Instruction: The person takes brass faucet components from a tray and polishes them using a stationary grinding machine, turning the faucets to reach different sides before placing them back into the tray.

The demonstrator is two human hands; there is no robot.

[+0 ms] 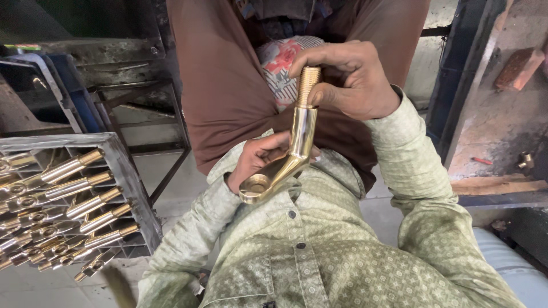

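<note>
A polished brass tap spout [297,142] with a threaded end stands upright in front of my chest. My right hand [354,80] grips its threaded top, thumb and fingers wrapped around it. My left hand [260,157] holds the bent lower part, just behind the round open end. Both arms wear a pale green patterned shirt.
A grey plastic crate [123,171] at the left holds several similar brass spouts [74,199] laid in rows. Brown trousers cover my lap [222,85], with a patterned cushion [279,63] beyond. A dark metal frame [165,114] stands behind the crate. A wooden bench [502,182] lies at the right.
</note>
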